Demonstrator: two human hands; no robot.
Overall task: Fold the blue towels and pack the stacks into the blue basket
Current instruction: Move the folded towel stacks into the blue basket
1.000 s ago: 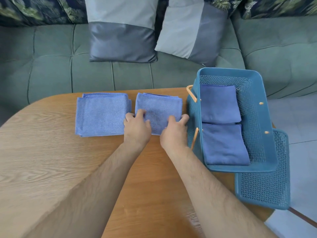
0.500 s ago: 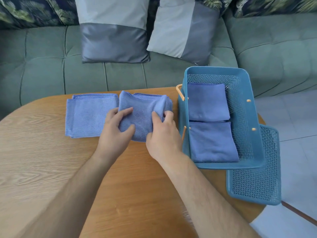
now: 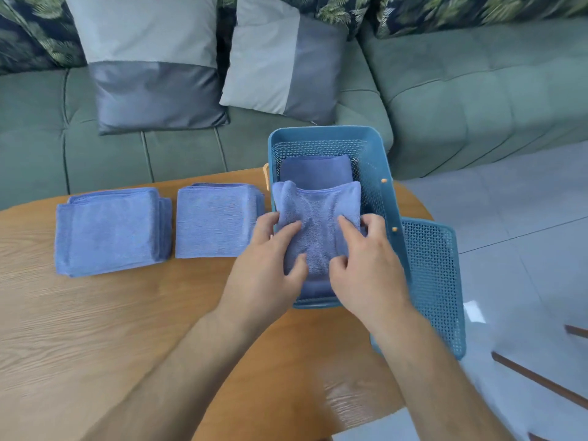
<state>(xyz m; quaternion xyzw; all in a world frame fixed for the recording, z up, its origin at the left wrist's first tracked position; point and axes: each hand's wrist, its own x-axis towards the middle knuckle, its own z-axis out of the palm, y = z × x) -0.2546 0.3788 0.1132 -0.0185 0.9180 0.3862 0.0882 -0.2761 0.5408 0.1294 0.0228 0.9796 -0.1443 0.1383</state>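
left grip [image 3: 267, 262] + right grip [image 3: 366, 265]: both pinch folded towel [image 3: 318, 214], held over basket [image 3: 393, 205] near half, above packed towel [image 3: 315, 170] | risk: bunched middle could unfold on release, or land crooked on rim | left stack [image 3: 111, 230], middle stack [image 3: 216, 221] wait on tabletop [image 3: 95, 329]

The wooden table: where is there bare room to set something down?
The widest bare patch of the wooden table lies in front of the left stack of folded blue towels and the right stack, beside the left forearm. The blue perforated plastic basket is crowded: the left hand and right hand grip a blue towel over it.
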